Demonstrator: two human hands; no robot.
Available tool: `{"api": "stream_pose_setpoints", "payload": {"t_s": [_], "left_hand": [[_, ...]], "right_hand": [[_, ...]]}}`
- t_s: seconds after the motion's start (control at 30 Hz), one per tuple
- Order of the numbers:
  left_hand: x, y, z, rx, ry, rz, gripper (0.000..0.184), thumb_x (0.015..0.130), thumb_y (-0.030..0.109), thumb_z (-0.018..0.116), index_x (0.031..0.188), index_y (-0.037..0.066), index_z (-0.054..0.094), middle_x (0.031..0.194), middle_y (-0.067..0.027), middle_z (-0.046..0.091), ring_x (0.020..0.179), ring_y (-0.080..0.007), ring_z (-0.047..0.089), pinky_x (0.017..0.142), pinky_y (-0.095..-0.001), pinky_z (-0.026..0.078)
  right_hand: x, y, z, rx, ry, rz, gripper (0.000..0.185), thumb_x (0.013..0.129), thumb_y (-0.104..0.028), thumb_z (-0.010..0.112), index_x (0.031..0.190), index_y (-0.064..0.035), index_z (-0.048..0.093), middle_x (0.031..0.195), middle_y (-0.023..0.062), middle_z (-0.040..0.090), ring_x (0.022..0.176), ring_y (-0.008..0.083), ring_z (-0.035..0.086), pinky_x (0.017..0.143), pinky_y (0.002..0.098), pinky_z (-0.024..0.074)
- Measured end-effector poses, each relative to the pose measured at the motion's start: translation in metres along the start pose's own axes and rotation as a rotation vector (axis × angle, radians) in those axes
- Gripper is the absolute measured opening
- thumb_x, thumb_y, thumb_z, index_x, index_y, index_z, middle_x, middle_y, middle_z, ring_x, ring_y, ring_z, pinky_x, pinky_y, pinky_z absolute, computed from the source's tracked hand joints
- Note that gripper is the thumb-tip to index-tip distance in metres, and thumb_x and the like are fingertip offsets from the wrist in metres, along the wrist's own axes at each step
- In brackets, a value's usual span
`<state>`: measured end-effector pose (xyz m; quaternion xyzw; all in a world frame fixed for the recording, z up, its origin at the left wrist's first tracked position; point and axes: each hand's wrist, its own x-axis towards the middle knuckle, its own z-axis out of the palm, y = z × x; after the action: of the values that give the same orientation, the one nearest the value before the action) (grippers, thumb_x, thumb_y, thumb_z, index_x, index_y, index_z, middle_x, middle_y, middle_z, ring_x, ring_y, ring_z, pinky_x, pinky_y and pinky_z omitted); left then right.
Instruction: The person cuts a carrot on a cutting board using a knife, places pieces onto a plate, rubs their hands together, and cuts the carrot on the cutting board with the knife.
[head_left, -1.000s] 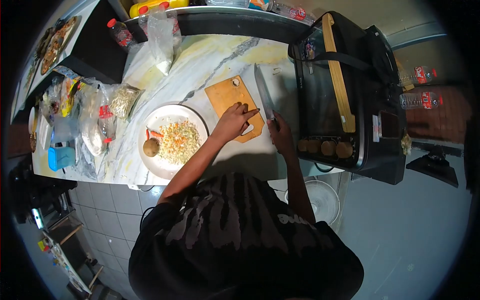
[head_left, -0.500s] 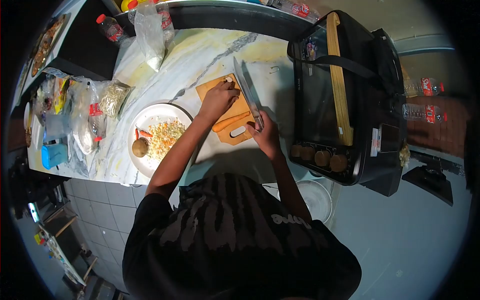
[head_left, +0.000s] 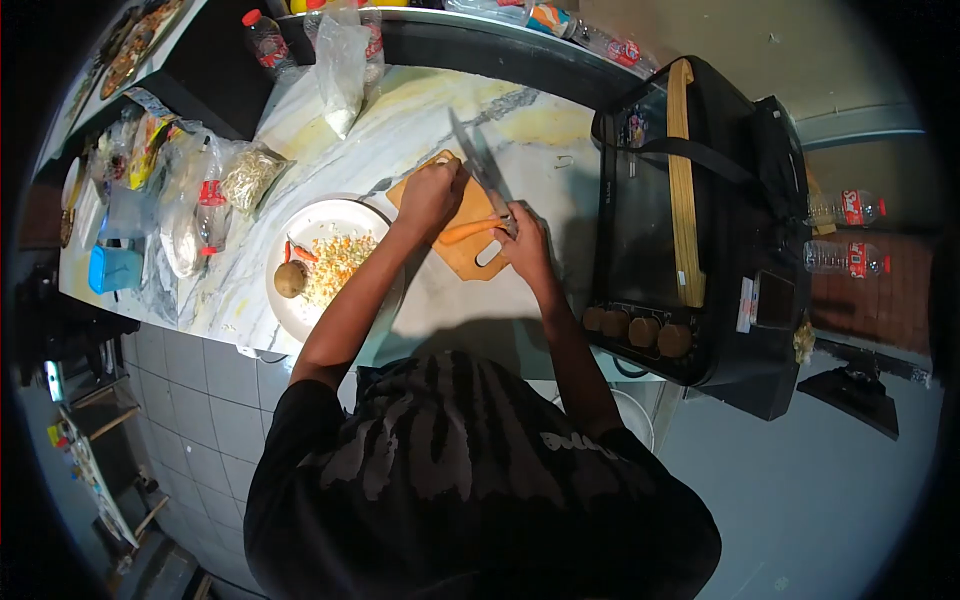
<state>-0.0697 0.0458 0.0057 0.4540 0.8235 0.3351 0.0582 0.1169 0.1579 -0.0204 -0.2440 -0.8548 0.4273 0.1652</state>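
Observation:
My left hand [head_left: 430, 198] is closed over the upper left part of the wooden cutting board [head_left: 468, 262], its fingertips pinched on something too small to make out. My right hand [head_left: 527, 246] grips the handle of a large knife [head_left: 482, 165], whose blurred blade points up and away beside the board. Between my hands an orange carrot [head_left: 468, 231] lies across the board. Left of the board, a white plate [head_left: 290, 322] holds finely chopped pale and orange pieces [head_left: 330, 268], red chillies [head_left: 303, 253] and a round brown potato [head_left: 290, 279].
A black oven [head_left: 640, 220] stands at the right. Bagged food [head_left: 252, 180], a blue container [head_left: 115, 268] and plastic bottles [head_left: 268, 42] are at the left and back. A bag with white contents [head_left: 342, 80] stands behind the plate. Below the counter's edge is a round basket [head_left: 630, 415].
My left hand has moved from the carrot to the board's upper left and closed there. The knife in my right hand has swung its tip leftward. The camera view has shifted slightly.

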Motion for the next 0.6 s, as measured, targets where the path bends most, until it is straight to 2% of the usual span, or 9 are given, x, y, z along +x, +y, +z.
{"api": "stream_pose_setpoints", "payload": {"t_s": [0.07, 0.13, 0.2, 0.27, 0.33, 0.47, 0.53, 0.57, 0.6], "left_hand": [[0.000, -0.004, -0.004, 0.020, 0.043, 0.010, 0.016, 0.090, 0.017, 0.062, 0.087, 0.002, 0.062, 0.083, -0.0239, 0.067, 0.072, -0.0443, 0.066, 0.066, -0.0519, 0.053], [-0.006, -0.007, -0.012, 0.038, 0.071, 0.020, 0.019, 0.091, 0.020, 0.062, 0.087, 0.002, 0.061, 0.083, -0.0243, 0.068, 0.072, -0.0446, 0.066, 0.065, -0.0519, 0.053], [-0.012, -0.012, -0.030, 0.054, 0.137, -0.025, 0.021, 0.093, 0.023, 0.062, 0.090, 0.002, 0.062, 0.079, -0.0225, 0.067, 0.069, -0.0422, 0.066, 0.063, -0.0497, 0.052], [-0.035, 0.000, -0.055, -0.054, 0.121, -0.002, 0.016, 0.090, 0.019, 0.066, 0.090, 0.004, 0.061, 0.081, -0.0198, 0.067, 0.070, -0.0405, 0.067, 0.064, -0.0465, 0.053], [-0.062, 0.023, -0.050, -0.389, 0.115, -0.080, 0.011, 0.086, 0.012, 0.067, 0.090, 0.004, 0.061, 0.079, -0.0170, 0.065, 0.070, -0.0377, 0.067, 0.066, -0.0428, 0.054], [-0.084, 0.046, -0.025, -0.397, 0.062, -0.141, 0.009, 0.082, 0.005, 0.066, 0.090, 0.002, 0.063, 0.078, -0.0146, 0.067, 0.070, -0.0296, 0.068, 0.068, -0.0372, 0.054], [-0.082, 0.042, -0.012, -0.544, -0.028, -0.266, 0.011, 0.080, 0.003, 0.068, 0.090, 0.000, 0.065, 0.079, -0.0132, 0.069, 0.073, -0.0250, 0.069, 0.069, -0.0349, 0.054], [-0.082, 0.040, -0.007, -0.593, -0.042, -0.295, 0.010, 0.079, 0.001, 0.069, 0.088, -0.002, 0.068, 0.080, -0.0117, 0.070, 0.074, -0.0220, 0.069, 0.069, -0.0329, 0.054], [-0.083, 0.037, -0.004, -0.593, -0.040, -0.295, 0.010, 0.079, 0.001, 0.069, 0.088, -0.002, 0.068, 0.080, -0.0117, 0.070, 0.074, -0.0220, 0.069, 0.069, -0.0329, 0.054]], "right_hand": [[0.009, 0.001, -0.006, 0.008, 0.045, 0.022, 0.035, 0.081, -0.005, 0.077, 0.112, -0.0038, 0.060, 0.099, 0.0146, 0.069, 0.086, 0.0343, 0.066, 0.077, 0.0406, 0.0520], [0.017, -0.003, -0.014, 0.060, 0.055, 0.031, 0.031, 0.081, -0.003, 0.077, 0.108, -0.0036, 0.061, 0.095, 0.0108, 0.070, 0.078, 0.0261, 0.067, 0.071, 0.0357, 0.0525], [0.028, 0.000, -0.013, 0.143, 0.079, 0.033, 0.031, 0.080, 0.000, 0.077, 0.106, -0.0039, 0.061, 0.094, 0.0066, 0.071, 0.078, 0.0210, 0.066, 0.073, 0.0345, 0.0527], [0.041, -0.007, -0.015, 0.216, 0.080, 0.024, 0.030, 0.079, 0.006, 0.076, 0.102, -0.0050, 0.062, 0.089, -0.0004, 0.067, 0.076, 0.0093, 0.057, 0.074, 0.0260, 0.0493], [0.054, -0.019, -0.011, 0.236, 0.085, 0.043, 0.030, 0.079, 0.004, 0.077, 0.103, -0.0035, 0.062, 0.089, 0.0001, 0.067, 0.075, 0.0097, 0.057, 0.074, 0.0267, 0.0495], [0.085, -0.033, 0.013, 0.065, -0.006, -0.004, 0.035, 0.079, -0.003, 0.079, 0.109, -0.0006, 0.062, 0.089, 0.0052, 0.067, 0.075, 0.0131, 0.059, 0.073, 0.0299, 0.0506], [0.095, -0.043, 0.028, -0.003, 0.040, -0.232, 0.038, 0.079, -0.006, 0.078, 0.113, -0.0027, 0.061, 0.093, 0.0146, 0.071, 0.086, 0.0322, 0.068, 0.077, 0.0402, 0.0529], [0.100, -0.048, 0.028, 0.067, -0.149, -0.131, 0.037, 0.078, -0.004, 0.076, 0.112, -0.0029, 0.061, 0.093, 0.0172, 0.070, 0.090, 0.0353, 0.068, 0.079, 0.0421, 0.0527], [0.103, -0.046, 0.036, 0.067, -0.150, -0.133, 0.037, 0.078, -0.004, 0.076, 0.112, -0.0029, 0.061, 0.093, 0.0172, 0.070, 0.090, 0.0353, 0.068, 0.079, 0.0421, 0.0527]]}}
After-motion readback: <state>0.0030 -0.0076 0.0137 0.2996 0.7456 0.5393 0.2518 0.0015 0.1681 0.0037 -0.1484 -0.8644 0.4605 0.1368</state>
